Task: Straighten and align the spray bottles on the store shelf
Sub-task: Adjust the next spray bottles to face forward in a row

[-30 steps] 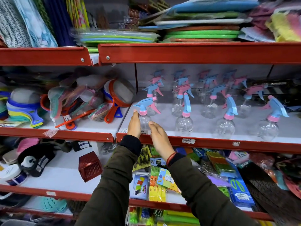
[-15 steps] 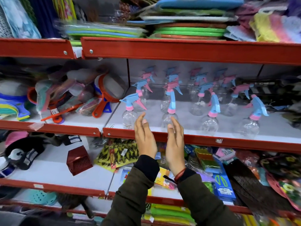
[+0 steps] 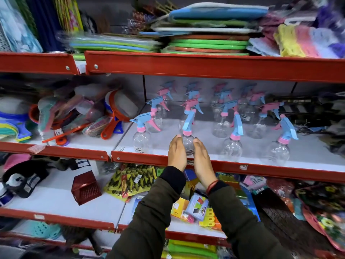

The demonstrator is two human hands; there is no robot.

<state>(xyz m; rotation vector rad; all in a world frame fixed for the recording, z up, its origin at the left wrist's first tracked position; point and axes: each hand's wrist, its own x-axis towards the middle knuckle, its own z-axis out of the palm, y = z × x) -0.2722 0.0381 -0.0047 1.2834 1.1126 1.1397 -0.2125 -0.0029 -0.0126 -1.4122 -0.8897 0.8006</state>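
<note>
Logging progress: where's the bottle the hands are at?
Head view: the bottle is second from left in the front row of the shelf, between the left hand and right hand, right of the end bottle.

The left arm (image 3: 149,212) and right arm (image 3: 240,221) are extended forward. The left hand (image 3: 177,153) and right hand (image 3: 202,159) are held upright, palms turned inward, fingers nearly straight.

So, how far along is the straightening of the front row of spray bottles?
Looks done: the leftmost bottle stands upright at the shelf edge. In hand: the second bottle sits between the left hand and right hand. Left: the third bottle and fourth bottle, whose heads turn differently from the first's.
</note>
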